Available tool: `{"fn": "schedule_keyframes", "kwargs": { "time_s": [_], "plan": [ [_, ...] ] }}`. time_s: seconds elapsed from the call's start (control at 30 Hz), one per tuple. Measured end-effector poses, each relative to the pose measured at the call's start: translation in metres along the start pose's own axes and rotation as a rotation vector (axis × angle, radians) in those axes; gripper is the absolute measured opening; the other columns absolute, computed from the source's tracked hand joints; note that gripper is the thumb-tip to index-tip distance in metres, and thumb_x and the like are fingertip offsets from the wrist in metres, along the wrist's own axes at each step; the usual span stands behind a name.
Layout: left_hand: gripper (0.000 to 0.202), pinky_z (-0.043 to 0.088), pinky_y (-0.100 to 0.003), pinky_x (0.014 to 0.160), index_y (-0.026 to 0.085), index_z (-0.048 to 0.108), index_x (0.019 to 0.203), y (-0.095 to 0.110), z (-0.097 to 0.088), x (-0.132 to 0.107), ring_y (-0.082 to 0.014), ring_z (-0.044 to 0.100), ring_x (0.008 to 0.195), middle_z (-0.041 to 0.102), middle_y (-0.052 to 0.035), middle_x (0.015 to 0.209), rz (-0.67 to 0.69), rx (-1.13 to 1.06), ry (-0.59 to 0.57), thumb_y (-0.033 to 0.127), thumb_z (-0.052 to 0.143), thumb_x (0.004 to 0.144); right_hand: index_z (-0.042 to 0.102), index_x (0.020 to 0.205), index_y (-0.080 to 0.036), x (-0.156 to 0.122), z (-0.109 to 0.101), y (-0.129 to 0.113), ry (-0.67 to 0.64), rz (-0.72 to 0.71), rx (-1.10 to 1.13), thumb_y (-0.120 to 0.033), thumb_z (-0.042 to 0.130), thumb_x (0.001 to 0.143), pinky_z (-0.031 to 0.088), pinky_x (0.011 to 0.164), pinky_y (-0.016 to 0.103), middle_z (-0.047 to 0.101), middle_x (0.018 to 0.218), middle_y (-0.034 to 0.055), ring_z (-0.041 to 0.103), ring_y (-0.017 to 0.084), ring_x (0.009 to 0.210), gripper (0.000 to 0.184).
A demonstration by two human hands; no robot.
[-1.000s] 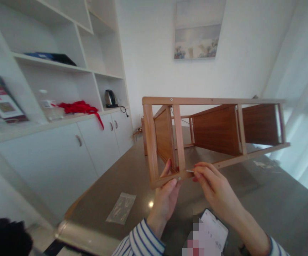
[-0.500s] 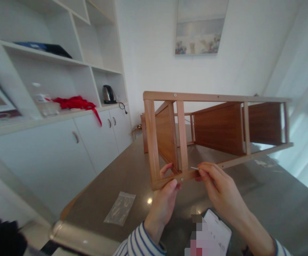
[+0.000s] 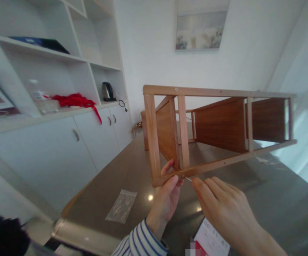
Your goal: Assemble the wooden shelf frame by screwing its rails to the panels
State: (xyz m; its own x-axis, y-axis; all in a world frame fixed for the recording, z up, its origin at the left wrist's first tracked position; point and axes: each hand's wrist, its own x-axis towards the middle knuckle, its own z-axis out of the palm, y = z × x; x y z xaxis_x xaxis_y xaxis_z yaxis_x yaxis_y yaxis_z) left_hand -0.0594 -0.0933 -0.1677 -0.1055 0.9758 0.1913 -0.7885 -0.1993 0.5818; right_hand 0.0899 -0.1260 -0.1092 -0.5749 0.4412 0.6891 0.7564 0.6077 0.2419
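Observation:
A wooden shelf rack (image 3: pixel 218 124) lies on its side on the grey table (image 3: pixel 276 209). My left hand (image 3: pixel 167 195) grips the rack's lower rail near a screw, thumb in front and fingers behind. My right hand (image 3: pixel 223 209) pinches a thin metal hex key (image 3: pixel 188 179) whose tip meets the screw head on that rail. Both sleeves are striped blue and white.
A clear plastic bag (image 3: pixel 121 206) of small parts lies on the table at the left. A phone (image 3: pixel 209 243) lies near the front edge. White cabinets (image 3: pixel 63 149) and shelves with a kettle (image 3: pixel 106 91) and a red cloth (image 3: pixel 75 100) stand at the left.
My right hand has dropped below the rail and swung the hex key round, from lying on the rail to pointing at the screw from below right. The left hand keeps its grip.

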Motion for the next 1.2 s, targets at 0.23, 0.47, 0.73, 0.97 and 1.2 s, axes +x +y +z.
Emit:
{"fn": "schedule_keyframes", "kwargs": {
  "time_s": [0.23,0.47,0.73,0.97,1.2],
  "plan": [
    [0.046,0.045,-0.023,0.074,0.022,0.060,0.113,0.004,0.002,-0.002,-0.0106,0.060,0.081,0.067,-0.0023,0.099,-0.025,-0.014,-0.019,0.021,0.073,0.069,0.057,0.100,-0.015,0.007,0.000,-0.004,-0.009,-0.041,-0.016,-0.015,0.046,0.089,0.030,0.062,0.030,0.052,0.070,-0.0001,0.046,0.017,0.066,0.016],
    [0.057,0.046,-0.025,0.077,0.024,0.054,0.123,0.004,0.002,-0.003,-0.0124,0.061,0.083,0.067,-0.0028,0.099,-0.048,-0.036,-0.013,0.022,0.073,0.069,0.059,0.098,-0.013,0.014,-0.008,-0.013,-0.043,-0.114,-0.149,-0.008,0.045,0.080,0.027,0.059,0.032,0.053,0.069,0.0016,0.045,0.018,0.063,0.022],
    [0.072,0.046,-0.025,0.078,0.028,0.046,0.131,0.007,0.002,-0.004,-0.0104,0.060,0.076,0.066,-0.0013,0.100,-0.100,-0.092,0.034,0.021,0.075,0.066,0.061,0.094,-0.009,0.025,-0.010,-0.025,-0.036,-0.144,-0.232,-0.006,0.047,0.072,0.025,0.053,0.032,0.054,0.064,0.0026,0.047,0.017,0.056,0.027],
    [0.073,0.046,-0.026,0.079,0.028,0.042,0.134,0.007,-0.001,-0.005,-0.0125,0.062,0.079,0.066,-0.0014,0.097,-0.114,-0.102,0.040,0.021,0.073,0.069,0.061,0.090,-0.011,0.027,-0.006,-0.031,-0.044,-0.075,-0.203,-0.002,0.047,0.067,0.030,0.052,0.031,0.055,0.061,0.0025,0.050,0.018,0.053,0.028],
    [0.071,0.047,-0.026,0.078,0.027,0.043,0.134,0.007,-0.001,-0.005,-0.0122,0.062,0.078,0.068,-0.0025,0.097,-0.115,-0.113,0.035,0.021,0.072,0.069,0.059,0.090,-0.012,0.026,-0.001,-0.037,-0.041,0.003,-0.177,0.000,0.046,0.067,0.031,0.051,0.030,0.056,0.062,0.0021,0.053,0.018,0.053,0.029]
  ]
}}
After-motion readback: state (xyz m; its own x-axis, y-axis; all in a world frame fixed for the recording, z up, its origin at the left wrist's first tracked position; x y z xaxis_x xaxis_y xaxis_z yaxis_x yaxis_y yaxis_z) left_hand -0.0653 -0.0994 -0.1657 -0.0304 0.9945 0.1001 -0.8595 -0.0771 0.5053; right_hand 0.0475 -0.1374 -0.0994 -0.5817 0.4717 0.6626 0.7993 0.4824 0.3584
